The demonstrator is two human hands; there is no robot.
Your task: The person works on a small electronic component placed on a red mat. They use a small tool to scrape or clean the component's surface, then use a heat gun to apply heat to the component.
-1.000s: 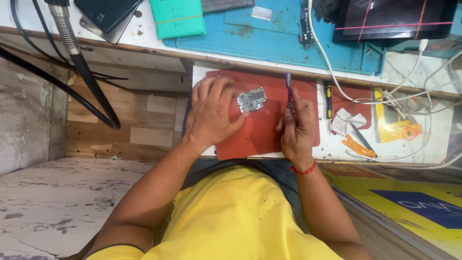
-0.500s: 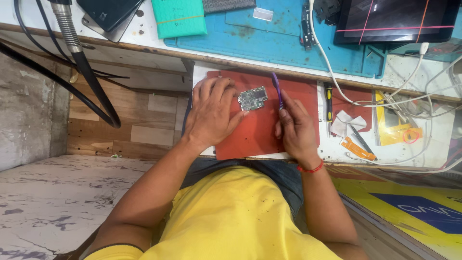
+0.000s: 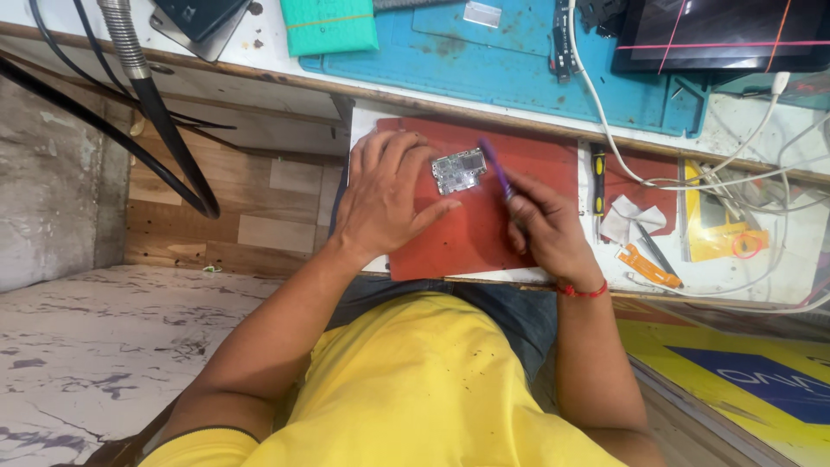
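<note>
A small grey circuit board lies on a red work mat on a white pull-out shelf. My left hand rests flat on the mat with its fingertips touching the board's left edge. My right hand grips a purple tool like a pen, and the tool's tip sits at the board's upper right corner. A red thread circles my right wrist.
A blue mat, a green pad and a dark screen lie on the bench above. Right of the red mat are a yellow-handled screwdriver, an orange tool, white cables and a yellow packet. Black hoses hang at left.
My right hand has swung the purple tool leftward, from upright beside the board to leaning against the board's right corner. The left hand has stayed on the board.
</note>
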